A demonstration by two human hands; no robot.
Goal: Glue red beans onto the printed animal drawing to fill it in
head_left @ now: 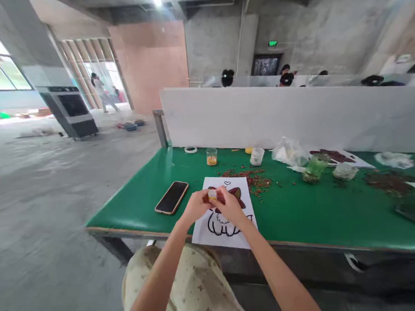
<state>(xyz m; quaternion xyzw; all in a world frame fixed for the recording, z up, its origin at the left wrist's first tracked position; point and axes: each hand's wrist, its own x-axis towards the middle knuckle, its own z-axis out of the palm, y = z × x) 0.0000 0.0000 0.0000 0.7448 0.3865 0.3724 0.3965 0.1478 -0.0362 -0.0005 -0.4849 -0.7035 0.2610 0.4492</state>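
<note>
Both my hands meet above a white sheet (238, 240) with a black-outlined animal drawing whose upper part is filled with dark red and olive pieces. Between my fingers is a small bottle (212, 194) with a whitish end and a yellow band. My left hand (196, 206) closes round it from the left, and my right hand (230, 206) pinches it from the right. They cover part of the drawing. Reddish-brown bits (255, 179) lie scattered behind and right of the sheet. A phone (172, 197) rests flat to the left.
On the green table (131, 201) stand a jar of yellow bits (211, 157), a whitish jar (257, 156) and a green container (314, 169). Plastic bags (289, 152) lie near the white partition (280, 113). People are beyond it; another person (102, 91) is far left.
</note>
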